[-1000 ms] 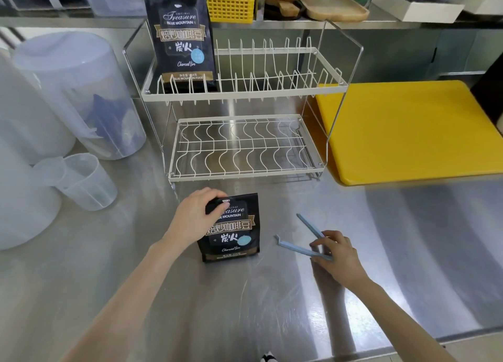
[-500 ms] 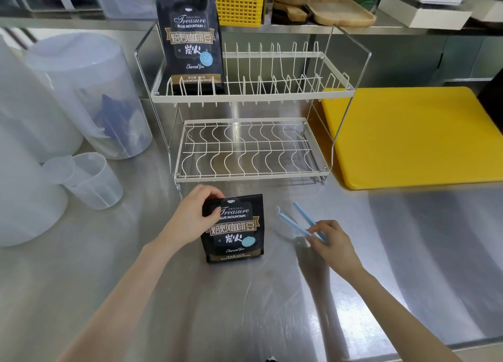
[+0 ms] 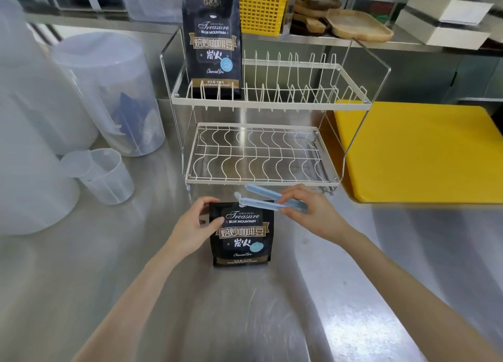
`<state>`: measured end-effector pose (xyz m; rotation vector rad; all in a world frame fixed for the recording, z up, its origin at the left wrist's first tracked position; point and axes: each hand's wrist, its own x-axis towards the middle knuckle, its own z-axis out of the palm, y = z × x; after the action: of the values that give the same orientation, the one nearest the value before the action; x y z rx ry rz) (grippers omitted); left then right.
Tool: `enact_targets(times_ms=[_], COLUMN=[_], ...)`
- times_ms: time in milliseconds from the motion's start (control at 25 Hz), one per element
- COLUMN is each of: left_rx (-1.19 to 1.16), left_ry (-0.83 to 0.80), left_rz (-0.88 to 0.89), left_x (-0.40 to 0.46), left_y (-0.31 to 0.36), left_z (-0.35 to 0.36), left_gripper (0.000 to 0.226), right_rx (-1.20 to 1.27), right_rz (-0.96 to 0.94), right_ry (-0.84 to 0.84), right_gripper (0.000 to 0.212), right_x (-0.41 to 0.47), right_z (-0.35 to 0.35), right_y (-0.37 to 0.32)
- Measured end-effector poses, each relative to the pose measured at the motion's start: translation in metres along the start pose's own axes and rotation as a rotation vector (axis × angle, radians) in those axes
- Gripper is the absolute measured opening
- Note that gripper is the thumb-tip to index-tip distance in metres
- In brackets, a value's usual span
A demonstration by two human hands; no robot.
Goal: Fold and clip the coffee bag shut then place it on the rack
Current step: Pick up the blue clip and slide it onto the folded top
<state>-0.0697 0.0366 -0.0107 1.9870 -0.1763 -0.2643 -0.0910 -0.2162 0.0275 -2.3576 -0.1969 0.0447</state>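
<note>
Centre of the frame: the coffee bag (image 3: pixel 242 232), its top already folded down, lies flat on the steel surface (image 3: pixel 245 307). The left hand (image 3: pixel 194 227) has its grip clamped on the bag's upper left corner, evidently to keep the fold from springing open. The right hand (image 3: pixel 313 214) pinches a blue clip (image 3: pixel 268 199), its two arms spread apart, at the folded edge. Behind stands the wire rack (image 3: pixel 261 154), its upper tier already carrying a second bag (image 3: pixel 213 40).
</note>
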Motion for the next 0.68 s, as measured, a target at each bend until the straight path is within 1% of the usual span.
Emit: enact_targets(times_ms=[120,200,360,520,680], left_rx=[-0.091,-0.113,-0.136,-0.144,-0.148], left_ry=[0.000,-0.009,-0.021,-0.008,0.017], left_rz=[-0.040,-0.047,-0.068,-0.098,-0.130], left_x=[-0.002,-0.004,-0.006,-0.006,-0.007], left_y=[-0.002,-0.004,-0.008,-0.010,-0.011], left_z=[-0.001,-0.002,-0.002,-0.003,-0.004], left_gripper=[0.028,0.028,0.029,0.032,0.036], right_rx=[-0.036,-0.018,-0.062,-0.033,-0.027], right_rz=[0.001,0.013,-0.003,0.018,-0.011], right_ry=[-0.058,-0.093,-0.196,-0.153,-0.191], right_gripper=[0.021,0.026,0.034,0.037,0.035], right_x=[0.011,0.016,0.018,0.019,0.027], right_z=[0.003,0.005,0.008,0.012,0.025], right_y=[-0.009,-0.014,-0.012,-0.013,-0.025])
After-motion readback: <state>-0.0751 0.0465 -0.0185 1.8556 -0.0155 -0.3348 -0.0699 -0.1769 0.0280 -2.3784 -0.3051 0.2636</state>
